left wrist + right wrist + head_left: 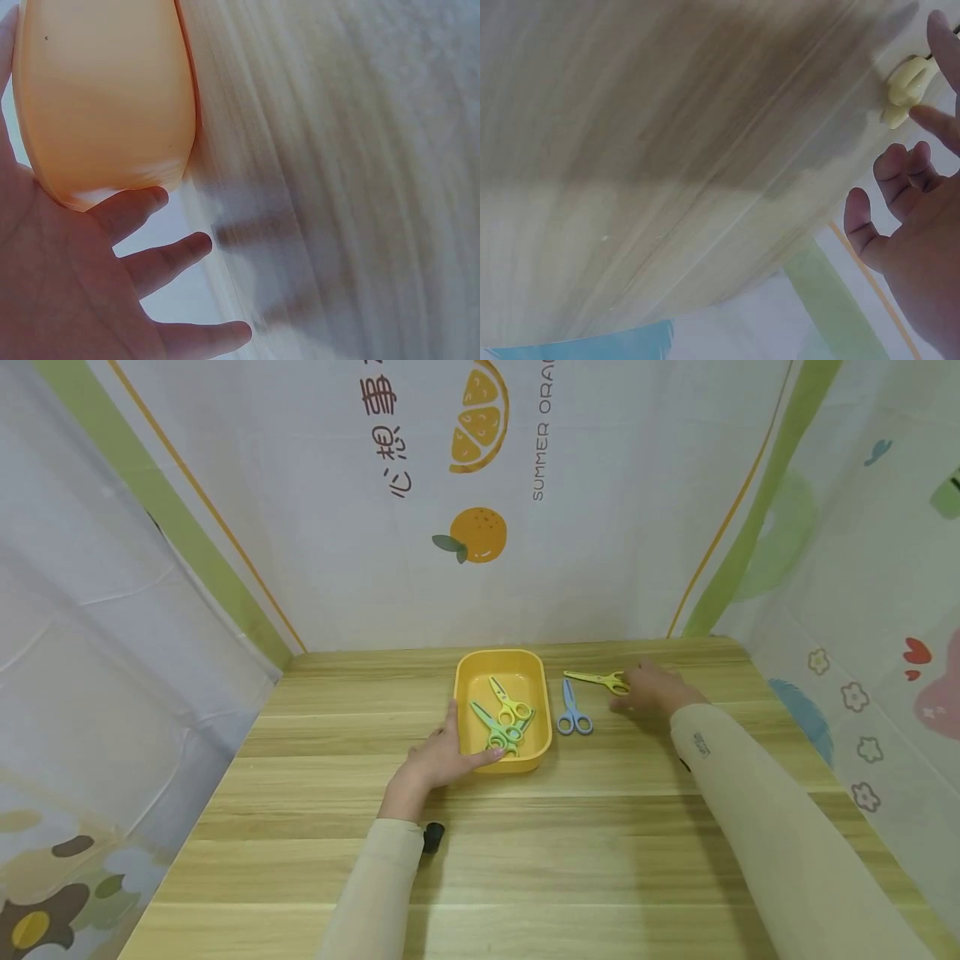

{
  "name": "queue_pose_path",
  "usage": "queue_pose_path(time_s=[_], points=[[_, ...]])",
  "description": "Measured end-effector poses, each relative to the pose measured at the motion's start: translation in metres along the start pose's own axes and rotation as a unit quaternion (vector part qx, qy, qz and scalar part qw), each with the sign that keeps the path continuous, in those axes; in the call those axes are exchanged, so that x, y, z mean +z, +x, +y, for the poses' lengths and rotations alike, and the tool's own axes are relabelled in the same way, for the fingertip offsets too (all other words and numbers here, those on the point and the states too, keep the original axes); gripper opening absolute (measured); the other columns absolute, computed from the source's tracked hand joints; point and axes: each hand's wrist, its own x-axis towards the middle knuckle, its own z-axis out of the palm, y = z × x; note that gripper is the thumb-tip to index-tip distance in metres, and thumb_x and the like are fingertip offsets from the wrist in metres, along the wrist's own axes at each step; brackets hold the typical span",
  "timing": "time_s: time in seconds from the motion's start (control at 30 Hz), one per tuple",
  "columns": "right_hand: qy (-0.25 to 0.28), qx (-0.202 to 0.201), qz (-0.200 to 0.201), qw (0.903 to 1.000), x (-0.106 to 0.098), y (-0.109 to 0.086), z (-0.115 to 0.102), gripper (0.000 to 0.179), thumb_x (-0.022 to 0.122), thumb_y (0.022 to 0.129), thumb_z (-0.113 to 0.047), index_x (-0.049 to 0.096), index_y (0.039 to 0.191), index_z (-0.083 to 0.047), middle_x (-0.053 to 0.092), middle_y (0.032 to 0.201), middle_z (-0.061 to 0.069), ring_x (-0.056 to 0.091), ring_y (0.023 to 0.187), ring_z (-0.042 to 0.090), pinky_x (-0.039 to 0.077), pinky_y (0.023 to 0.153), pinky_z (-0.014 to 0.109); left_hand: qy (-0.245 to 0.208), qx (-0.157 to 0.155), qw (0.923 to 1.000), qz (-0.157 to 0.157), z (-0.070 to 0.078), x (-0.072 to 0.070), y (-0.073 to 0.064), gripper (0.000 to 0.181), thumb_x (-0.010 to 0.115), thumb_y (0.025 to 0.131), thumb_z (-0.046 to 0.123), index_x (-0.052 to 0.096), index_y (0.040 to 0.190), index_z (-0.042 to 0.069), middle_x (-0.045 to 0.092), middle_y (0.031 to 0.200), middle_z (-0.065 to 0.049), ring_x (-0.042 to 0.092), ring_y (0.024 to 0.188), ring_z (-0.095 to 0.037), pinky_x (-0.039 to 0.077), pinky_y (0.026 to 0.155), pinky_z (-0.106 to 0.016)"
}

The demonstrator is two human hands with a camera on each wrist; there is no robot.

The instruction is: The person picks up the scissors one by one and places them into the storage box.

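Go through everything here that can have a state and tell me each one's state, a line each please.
Yellow bin: upright, open-topped, holding scissors
Yellow scissors inside: closed
Green scissors inside: clearest pair closed, the rest partly hidden
Blue scissors: closed, lying on the wooden table
Yellow scissors outside: closed, beside the blue pair
Left grip: fingers spread, touching the bin
Right grip: at the outside yellow scissors, contact unclear

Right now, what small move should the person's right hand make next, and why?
Probably, the right hand should pinch the handle of the yellow scissors beside it: it is right by the loops, these scissors lie on the table, outside the yellow tray, and the left hand touches that tray, possibly steadying it.
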Motion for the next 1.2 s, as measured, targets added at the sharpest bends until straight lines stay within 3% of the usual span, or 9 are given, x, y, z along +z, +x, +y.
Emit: queue_pose_path(time_s=[0.17,0.37,0.63,0.87,0.97,1.1,1.2], points=[[-0.013,-0.007,-0.008,0.9999,-0.002,-0.004,-0.001,0.065,0.071,0.102,-0.044,0.057,0.148,0.001,0.043,0.15,0.034,0.05,0.136,0.058,0.034,0.111,0.083,-0.005,0.0,1.0,0.004,0.0,0.0,0.0,0.137,0.066,0.084,0.085,-0.012,0.172,0.014,0.037,0.169,-0.027,0.042,0.154,-0.048,0.019,0.121,-0.084],[-0.031,-0.025,0.01,0.9992,0.0,-0.005,-0.007,0.057,0.078,0.097,-0.042,0.067,0.129,0.003,0.058,0.129,0.027,0.061,0.114,0.042,0.051,0.101,0.068,-0.008,-0.005,1.0,0.001,-0.001,0.001,-0.001,0.134,0.067,0.087,0.08,-0.014,0.171,0.015,0.035,0.17,-0.027,0.039,0.156,-0.048,0.017,0.121,-0.083],[-0.032,-0.036,0.014,0.9987,0.003,-0.01,-0.013,0.047,0.071,0.101,-0.041,0.07,0.121,0.001,0.061,0.122,0.023,0.062,0.113,0.041,0.048,0.102,0.072,-0.009,-0.003,1.0,-0.002,0.0,0.002,-0.002,0.135,0.066,0.085,0.083,-0.012,0.171,0.014,0.035,0.17,-0.027,0.04,0.156,-0.047,0.017,0.121,-0.083],[-0.032,-0.036,0.03,0.9984,0.006,-0.008,-0.008,0.037,0.068,0.102,-0.034,0.072,0.115,0.0,0.06,0.12,0.022,0.062,0.108,0.038,0.052,0.097,0.068,-0.011,0.001,0.9999,0.001,0.0,0.002,-0.001,0.136,0.066,0.085,0.084,-0.013,0.171,0.015,0.035,0.171,-0.026,0.04,0.156,-0.046,0.018,0.122,-0.083],[-0.035,-0.036,0.031,0.9983,0.007,-0.006,-0.005,0.041,0.068,0.102,-0.034,0.069,0.12,0.002,0.059,0.125,0.025,0.062,0.112,0.041,0.05,0.099,0.071,-0.011,0.002,0.9999,0.002,-0.001,0.003,0.0,0.136,0.066,0.085,0.083,-0.013,0.171,0.015,0.034,0.171,-0.026,0.039,0.156,-0.046,0.017,0.122,-0.083],[-0.014,-0.027,0.018,0.9994,0.008,-0.004,-0.004,0.063,0.07,0.101,-0.041,0.059,0.143,0.005,0.052,0.141,0.031,0.058,0.127,0.05,0.046,0.106,0.073,-0.012,0.002,0.9999,0.003,-0.001,0.003,0.001,0.134,0.067,0.087,0.08,-0.013,0.171,0.015,0.035,0.171,-0.026,0.039,0.156,-0.046,0.017,0.121,-0.083],[-0.001,-0.025,0.009,0.9996,0.008,-0.003,-0.005,0.075,0.071,0.1,-0.047,0.052,0.152,0.004,0.047,0.147,0.033,0.058,0.126,0.049,0.048,0.105,0.07,-0.012,0.001,0.9999,0.003,-0.001,0.003,0.001,0.133,0.068,0.088,0.079,-0.013,0.171,0.014,0.035,0.171,-0.026,0.039,0.156,-0.046,0.017,0.121,-0.083]])
